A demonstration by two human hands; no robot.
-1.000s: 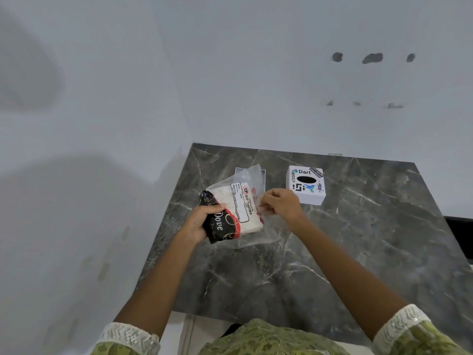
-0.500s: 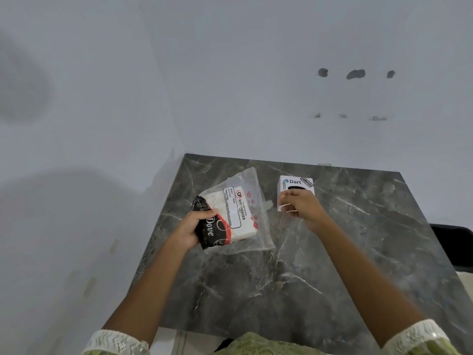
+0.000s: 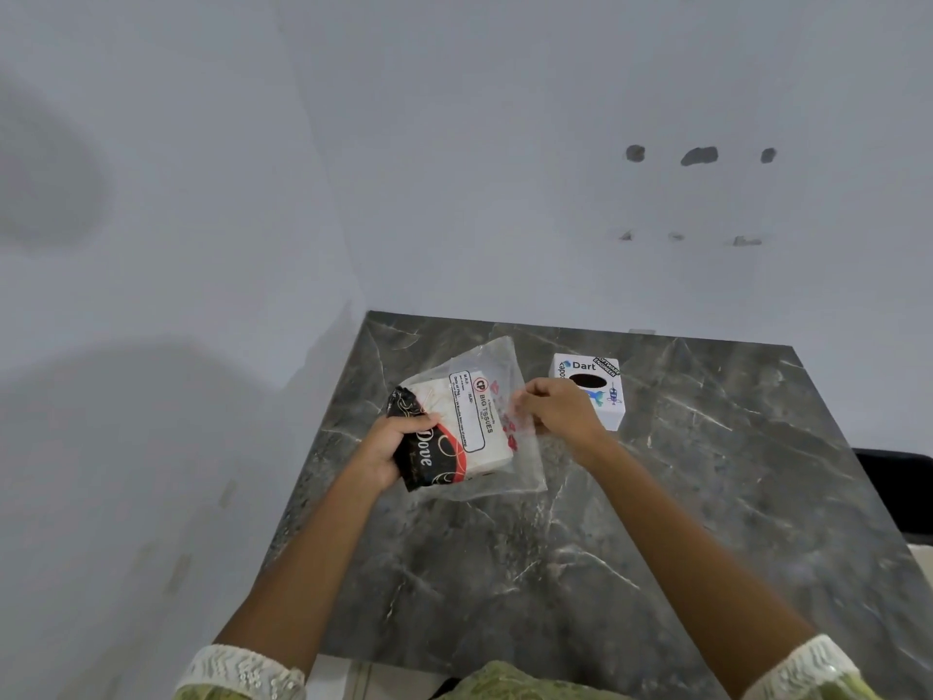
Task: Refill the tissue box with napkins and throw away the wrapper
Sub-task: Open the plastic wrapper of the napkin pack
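Note:
A pack of white napkins in a clear plastic wrapper with a black and red printed end is held just above the dark marble table. My left hand grips the pack's black end. My right hand pinches the wrapper's loose right edge. A small white cube tissue box with an oval slot on top stands on the table right behind my right hand, partly hidden by it.
White walls meet in a corner at the table's far left. The table's left edge runs close beside my left forearm. A dark object sits off the table's right edge.
My right hand came back left from the tissue box and took hold of the wrapper's edge. The left hand kept its grip on the pack.

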